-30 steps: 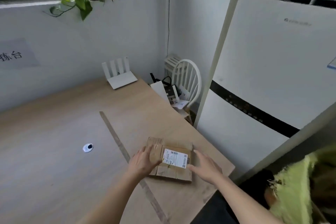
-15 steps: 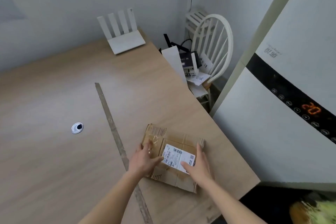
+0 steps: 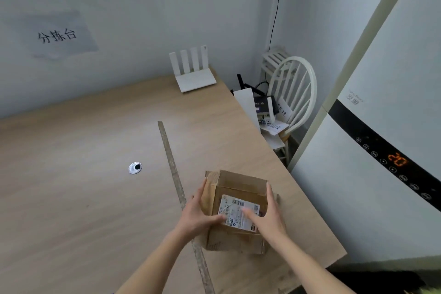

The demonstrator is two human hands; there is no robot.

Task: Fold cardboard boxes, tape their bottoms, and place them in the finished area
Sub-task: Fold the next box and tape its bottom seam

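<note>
A brown cardboard box (image 3: 239, 186) with a white shipping label (image 3: 238, 212) sits on the wooden table (image 3: 71, 198) near its right edge, partly raised into shape with its far side lifted. My left hand (image 3: 199, 213) grips the box's left side, thumb lying on top near the label. On the right side my right hand (image 3: 268, 216) holds the box, its thumb across the label. No tape roll is in view.
A worn tape strip (image 3: 171, 162) runs down the table just left of the box. A round cable grommet (image 3: 135, 167) lies further left. A white router (image 3: 193, 74) stands at the back. A white chair (image 3: 296, 93) and a tall air conditioner (image 3: 381, 126) stand beyond the table's right edge.
The flat box has been pushed up into a raised, partly open shape. Both hands shifted from its top to its left and right sides.
</note>
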